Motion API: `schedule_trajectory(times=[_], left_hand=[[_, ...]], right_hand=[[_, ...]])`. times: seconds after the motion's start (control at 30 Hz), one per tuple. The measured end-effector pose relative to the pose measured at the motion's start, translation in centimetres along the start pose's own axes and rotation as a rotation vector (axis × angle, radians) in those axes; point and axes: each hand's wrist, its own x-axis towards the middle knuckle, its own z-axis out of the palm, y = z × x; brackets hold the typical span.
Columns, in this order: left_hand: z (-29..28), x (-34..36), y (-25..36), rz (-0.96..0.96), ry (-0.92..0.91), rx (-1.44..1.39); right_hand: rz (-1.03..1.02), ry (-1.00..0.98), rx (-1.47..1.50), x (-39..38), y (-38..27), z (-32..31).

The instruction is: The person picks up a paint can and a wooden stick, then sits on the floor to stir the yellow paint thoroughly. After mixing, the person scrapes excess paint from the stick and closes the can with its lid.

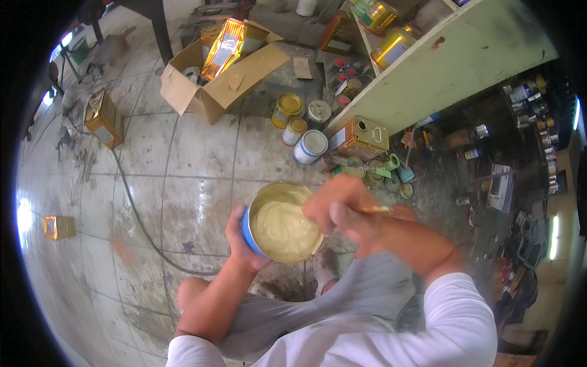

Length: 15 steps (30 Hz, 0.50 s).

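Note:
A blue can (278, 235) of thick pale cream paste is held tilted over my lap and bare legs. My left hand (241, 241) grips it by its left side. Over the can's right rim, my right hand (348, 211) has its fingers closed round a thin light stick (376, 209), whose lower end is hidden behind my fingers.
An open cardboard box (238, 73) holds containers at the upper middle. Several cans (310, 147) and a metal jug (361, 137) stand beside a pale green shelf board (452, 67). Another square tin (104, 119) stands left, near a hose (131, 196) crossing the tiled floor. Cluttered items line the right.

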Motion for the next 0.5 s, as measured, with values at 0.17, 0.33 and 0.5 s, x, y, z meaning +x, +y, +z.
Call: schedule_trajectory(times=[0.17, 0.33, 0.5], left_hand=[[-0.4, 1.2, 0.1, 0.135, 0.054, 0.049], [-0.4, 3.2, -0.1, 0.235, 0.044, 0.015], [0.3, 4.5, -0.5, 0.358, 0.002, 0.173]], right_hand=[[0.085, 0.499, 0.188, -1.7, 2.1, 1.5], [0.144, 0.868, 0.271, -0.9, 3.6, 3.2], [0.218, 1.171, 0.358, 1.7, 4.2, 2.1]])
